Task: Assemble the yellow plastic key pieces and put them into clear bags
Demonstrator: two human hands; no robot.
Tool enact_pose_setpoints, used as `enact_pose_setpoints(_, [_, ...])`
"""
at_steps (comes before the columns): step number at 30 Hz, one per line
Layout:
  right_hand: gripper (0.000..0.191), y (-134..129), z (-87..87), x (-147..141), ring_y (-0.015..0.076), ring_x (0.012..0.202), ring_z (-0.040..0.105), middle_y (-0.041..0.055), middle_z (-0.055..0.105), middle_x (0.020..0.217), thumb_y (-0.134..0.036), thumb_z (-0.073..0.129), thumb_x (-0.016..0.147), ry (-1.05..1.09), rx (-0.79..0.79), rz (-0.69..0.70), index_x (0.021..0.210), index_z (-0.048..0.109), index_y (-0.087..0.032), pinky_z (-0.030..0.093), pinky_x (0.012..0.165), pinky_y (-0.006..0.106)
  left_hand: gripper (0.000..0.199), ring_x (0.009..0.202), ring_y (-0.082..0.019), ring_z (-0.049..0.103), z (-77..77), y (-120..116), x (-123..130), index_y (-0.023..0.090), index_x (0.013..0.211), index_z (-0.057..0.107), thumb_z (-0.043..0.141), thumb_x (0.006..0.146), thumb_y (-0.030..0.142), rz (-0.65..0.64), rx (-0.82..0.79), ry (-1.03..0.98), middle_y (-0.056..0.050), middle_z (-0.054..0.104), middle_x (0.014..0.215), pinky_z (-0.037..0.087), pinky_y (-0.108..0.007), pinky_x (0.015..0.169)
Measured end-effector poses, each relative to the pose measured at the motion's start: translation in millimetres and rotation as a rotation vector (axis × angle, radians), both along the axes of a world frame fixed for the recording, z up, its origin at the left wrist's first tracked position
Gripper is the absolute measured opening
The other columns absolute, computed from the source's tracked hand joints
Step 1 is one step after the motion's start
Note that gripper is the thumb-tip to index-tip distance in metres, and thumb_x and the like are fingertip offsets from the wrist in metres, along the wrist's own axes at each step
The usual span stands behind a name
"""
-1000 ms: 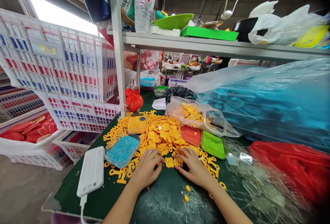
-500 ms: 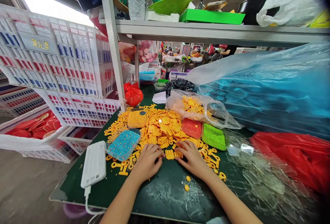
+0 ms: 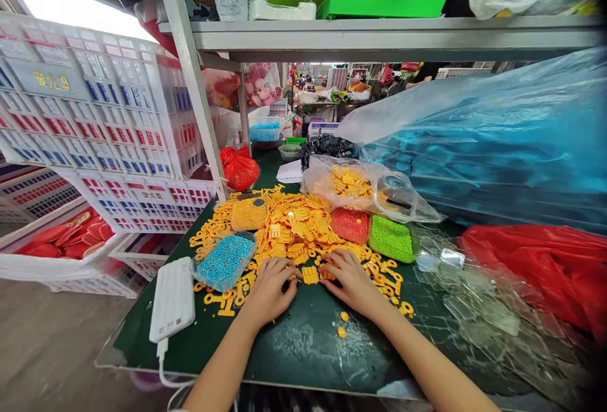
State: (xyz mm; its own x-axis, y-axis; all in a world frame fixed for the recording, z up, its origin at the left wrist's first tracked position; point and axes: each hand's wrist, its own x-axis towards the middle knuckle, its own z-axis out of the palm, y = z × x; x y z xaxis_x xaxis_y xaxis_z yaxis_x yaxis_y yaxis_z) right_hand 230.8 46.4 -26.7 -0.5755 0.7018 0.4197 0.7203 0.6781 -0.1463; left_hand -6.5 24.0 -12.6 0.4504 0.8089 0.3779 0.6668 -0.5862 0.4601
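Observation:
Just in front of a heap of yellow plastic pieces (image 3: 301,219), both of my hands rest low on the green tabletop. My left hand (image 3: 271,289) is closed, its fingers curled towards the thumb; a sliver of yellow shows at the fingertips, too small to name. My right hand (image 3: 351,282) has its fingers and thumb about a yellow comb-shaped plastic piece that the fingers partly cover. Between the hands lies another yellow comb-shaped piece (image 3: 310,275), flat on the table. Two small yellow round pieces (image 3: 342,332) sit below my right hand.
Tubs of blue beads (image 3: 225,261), yellow beads (image 3: 249,213), red beads (image 3: 349,225) and green beads (image 3: 391,238) ring the heap. A white power bank (image 3: 172,299) with a cable lies left. Clear plastic pieces (image 3: 484,311) and a red bag (image 3: 535,266) are right; a shelf (image 3: 379,39) spans above.
The camera view has shifted, so the table and shelf appear slightly higher. Both hands stay at nearly the same place by the yellow pieces, with small finger movements.

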Motion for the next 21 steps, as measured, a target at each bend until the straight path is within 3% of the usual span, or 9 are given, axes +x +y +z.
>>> enact_pose_setpoints(7, [0.009,-0.7,2.0,-0.5,0.0269,0.11,0.053,0.0074,0.067,0.109,-0.024,0.059,0.092,-0.008,-0.043,0.049,0.098,0.066,-0.022,0.045,0.094,0.045,0.018,0.102,-0.023,0.058,4.2,-0.6,-0.6,0.022,0.093,0.065,0.048,0.09,0.015,0.038,0.025,0.007,-0.006,0.066,0.103,0.042,-0.04,0.09])
enact_pose_setpoints(13, [0.024,2.0,-1.6,4.1,0.0286,0.11,0.054,0.0085,0.067,0.112,-0.025,0.06,0.09,0.015,-0.065,0.05,0.114,0.063,-0.024,0.045,0.095,0.048,0.016,0.103,-0.022,0.057,7.3,-6.0,3.2,0.022,0.092,0.064,0.05,0.09,0.015,0.016,-0.021,0.015,-0.005,0.066,0.104,0.041,-0.039,0.092])
enact_pose_setpoints(21, [0.022,3.2,-1.3,5.7,0.0283,0.108,0.055,0.0078,0.068,0.109,-0.023,0.058,0.09,0.023,-0.09,0.075,0.112,0.064,-0.023,0.045,0.094,0.047,0.016,0.102,-0.021,0.056,8.1,-8.0,5.5,0.022,0.093,0.064,0.051,0.089,0.012,0.007,-0.035,0.017,-0.003,0.066,0.101,0.041,-0.037,0.092])
